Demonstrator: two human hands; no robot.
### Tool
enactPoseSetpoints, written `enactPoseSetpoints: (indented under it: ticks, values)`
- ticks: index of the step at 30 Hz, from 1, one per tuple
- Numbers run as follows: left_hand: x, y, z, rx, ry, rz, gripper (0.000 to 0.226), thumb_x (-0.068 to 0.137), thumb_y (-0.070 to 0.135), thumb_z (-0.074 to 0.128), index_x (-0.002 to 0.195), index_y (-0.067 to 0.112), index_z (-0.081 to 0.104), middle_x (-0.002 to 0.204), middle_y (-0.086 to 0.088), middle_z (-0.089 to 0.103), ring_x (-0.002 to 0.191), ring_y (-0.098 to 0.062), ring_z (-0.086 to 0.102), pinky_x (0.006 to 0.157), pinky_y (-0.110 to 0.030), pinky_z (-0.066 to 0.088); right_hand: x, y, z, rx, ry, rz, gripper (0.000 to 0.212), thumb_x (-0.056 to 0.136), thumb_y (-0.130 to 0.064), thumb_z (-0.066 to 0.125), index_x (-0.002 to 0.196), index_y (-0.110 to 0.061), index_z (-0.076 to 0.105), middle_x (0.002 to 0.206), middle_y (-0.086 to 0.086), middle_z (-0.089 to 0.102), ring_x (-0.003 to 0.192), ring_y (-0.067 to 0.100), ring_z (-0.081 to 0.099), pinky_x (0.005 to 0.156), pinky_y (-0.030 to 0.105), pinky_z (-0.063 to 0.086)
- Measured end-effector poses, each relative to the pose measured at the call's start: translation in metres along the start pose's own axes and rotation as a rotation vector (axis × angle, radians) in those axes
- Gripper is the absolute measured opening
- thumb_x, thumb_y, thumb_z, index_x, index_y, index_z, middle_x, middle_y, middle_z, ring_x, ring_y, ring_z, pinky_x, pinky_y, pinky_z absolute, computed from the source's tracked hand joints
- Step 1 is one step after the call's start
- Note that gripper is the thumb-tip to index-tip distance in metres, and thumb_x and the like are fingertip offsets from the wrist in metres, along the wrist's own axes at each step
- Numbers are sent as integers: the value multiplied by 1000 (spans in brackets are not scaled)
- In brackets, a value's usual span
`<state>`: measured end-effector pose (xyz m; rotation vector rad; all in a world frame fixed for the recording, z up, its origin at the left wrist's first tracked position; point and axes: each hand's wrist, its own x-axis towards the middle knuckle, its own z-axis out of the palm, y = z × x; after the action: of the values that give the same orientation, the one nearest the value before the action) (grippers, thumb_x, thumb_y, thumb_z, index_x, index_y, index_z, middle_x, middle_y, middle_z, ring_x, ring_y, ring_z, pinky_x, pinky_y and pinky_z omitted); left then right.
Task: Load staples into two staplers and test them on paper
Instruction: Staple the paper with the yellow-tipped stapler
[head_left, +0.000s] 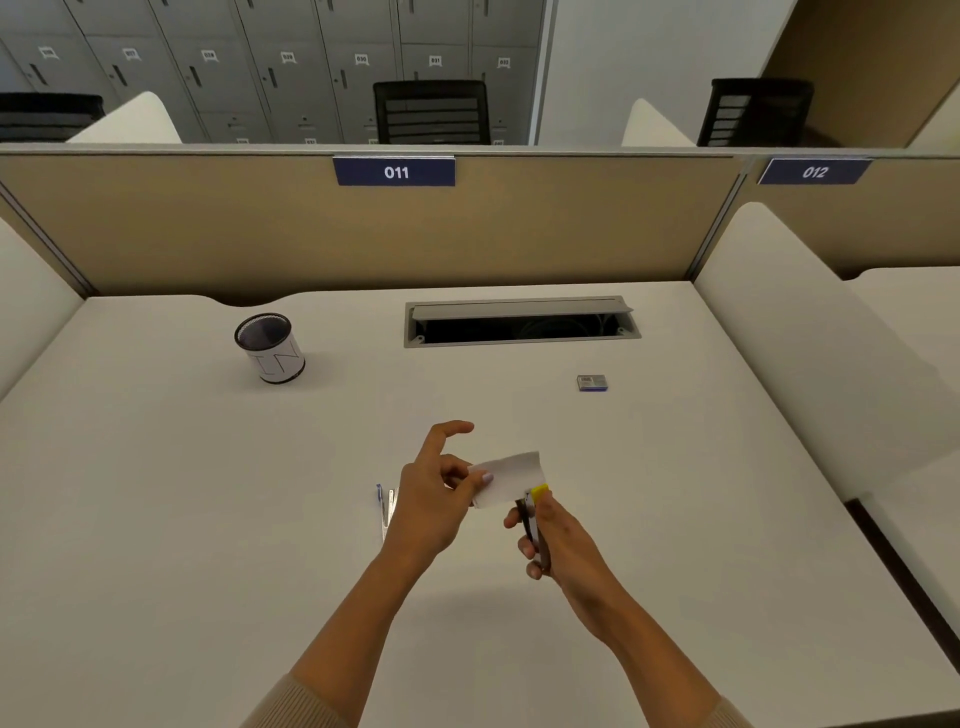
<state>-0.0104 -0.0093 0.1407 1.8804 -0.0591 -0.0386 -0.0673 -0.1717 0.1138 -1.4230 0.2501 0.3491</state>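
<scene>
paper, a small white slip (511, 475), was judged thin and limp; the left hand (436, 499) pinched one end of it above the white surface (208, 493). the right hand (558, 538) gripped the slim dark yellow-tipped stapler (535, 512) mid-body, nose at the slip's lower edge. the stapler looked rigid and light, best squeezed near the nose.

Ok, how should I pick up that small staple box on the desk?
Come straight down from above and pinch the staple box across its front and back long edges. It lies flat and low on the desk with nothing beside it.
</scene>
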Motion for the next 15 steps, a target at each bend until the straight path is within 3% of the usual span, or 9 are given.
enactPoseSetpoints:
  ticks: [5, 11, 15]
  values:
    - [-2, -1, 6, 18, -19, -8, 55, 84, 12, 74, 127, 35, 48, 71, 1, 69, 70, -7, 64, 65, -8, 49, 2, -2, 5, 8, 75, 8, 51, 86, -66, 43, 115, -28, 61, 96, -2, 70, 69, 11, 51, 59, 25, 45]
    - [-2, -3, 6, 9, -4, 0, 61, 84, 13, 74, 132, 38, 46, 69, -1, 67, 69, -10, 65, 68, -19, 56, 2, -11, 9, 102, 108, 46, 54, 70, -62, 69, 109, -25, 69, 92, -10, 70, 80, 12, 59, 63, 28, 45]
    - [-2, -2, 5, 0, -5, -3, 61, 84, 13, 74, 132, 36, 46, 70, -4, 67, 69, -12, 65, 67, -15, 54, 5, -14, 11, 152, 140, 56, 57, 64, -59, 75, 106, -22, 71, 85, -6, 68, 77, 14, 56, 60, 28, 43]
